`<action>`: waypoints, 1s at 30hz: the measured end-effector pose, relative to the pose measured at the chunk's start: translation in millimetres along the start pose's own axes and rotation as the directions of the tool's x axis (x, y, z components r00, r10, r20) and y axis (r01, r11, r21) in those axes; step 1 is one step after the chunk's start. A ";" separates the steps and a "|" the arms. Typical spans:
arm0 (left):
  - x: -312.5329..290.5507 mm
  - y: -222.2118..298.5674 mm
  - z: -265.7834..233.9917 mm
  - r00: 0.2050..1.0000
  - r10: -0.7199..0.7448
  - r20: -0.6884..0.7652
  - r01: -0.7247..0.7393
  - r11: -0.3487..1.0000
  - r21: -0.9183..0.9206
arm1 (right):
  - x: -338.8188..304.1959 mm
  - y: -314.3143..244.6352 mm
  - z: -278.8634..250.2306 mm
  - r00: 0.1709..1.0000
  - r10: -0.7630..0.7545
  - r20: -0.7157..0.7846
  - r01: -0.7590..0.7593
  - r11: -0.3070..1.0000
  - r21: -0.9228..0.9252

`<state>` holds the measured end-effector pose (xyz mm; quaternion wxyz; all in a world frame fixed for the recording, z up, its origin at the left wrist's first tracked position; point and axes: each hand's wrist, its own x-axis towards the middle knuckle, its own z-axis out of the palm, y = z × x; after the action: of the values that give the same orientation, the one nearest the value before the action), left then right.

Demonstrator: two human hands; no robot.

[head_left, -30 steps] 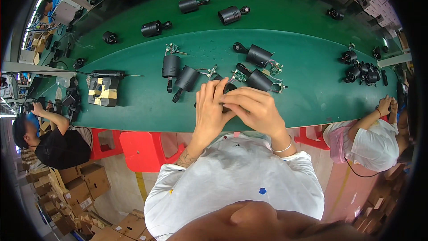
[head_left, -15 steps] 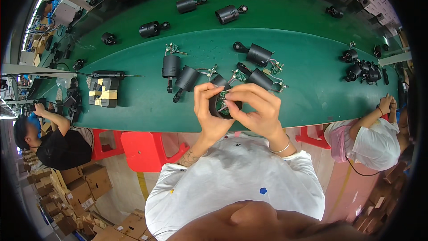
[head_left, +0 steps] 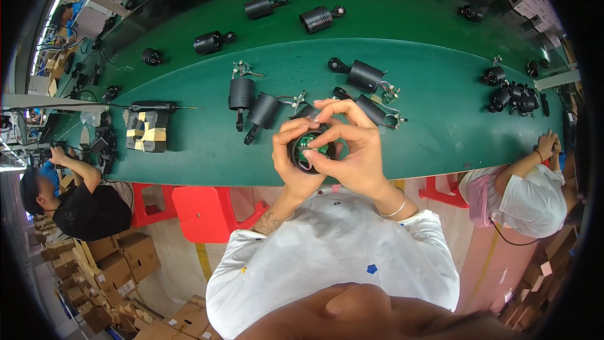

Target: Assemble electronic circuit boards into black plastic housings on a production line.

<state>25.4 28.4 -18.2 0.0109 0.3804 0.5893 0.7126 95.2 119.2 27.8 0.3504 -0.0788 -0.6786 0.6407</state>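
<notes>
Around us, a green worktop (head_left: pixel 201 151) is spreading out, with a screwdriver (head_left: pixel 153 106) lying at the far edge of a taped black block (head_left: pixel 148 133) on the left. Farther right, our left hand (head_left: pixel 290 169) is clamping a round black housing (head_left: pixel 292 158) by its side, the open end facing us. Inside, a green circuit board (head_left: pixel 322 149) is sitting under the close-set thumb and forefinger of our right hand (head_left: pixel 357 158); whether they are pinching it, we cannot tell. Our fingers are covering parts of board and housing, and partly hiding a black cylinder (head_left: pixel 304 113) beyond.
</notes>
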 end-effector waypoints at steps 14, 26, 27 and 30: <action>-8.3 -11.5 2.8 0.991 0.121 -0.059 -0.116 0.990 0.080 | -7.7 4.3 5.7 0.997 0.080 -0.004 -0.080 0.996 0.031; -9.5 -20.0 10.5 0.983 0.152 -0.102 -0.151 0.988 0.023 | -7.8 -5.7 9.0 0.998 -0.004 -0.065 -0.008 0.984 -0.181; -7.5 -18.1 10.9 0.979 0.169 -0.111 -0.163 0.985 0.061 | -7.3 -5.7 8.0 0.999 0.011 -0.049 -0.018 0.989 -0.149; -0.9 -16.1 9.7 0.968 0.233 -0.097 -0.217 0.965 0.149 | -10.1 -0.9 2.7 1.000 -0.015 -0.026 0.010 0.984 -0.179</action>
<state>24.5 40.9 -32.2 -0.1299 0.4037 0.5895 0.6875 101.4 111.2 25.0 0.3553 -0.1145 -0.7291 0.5737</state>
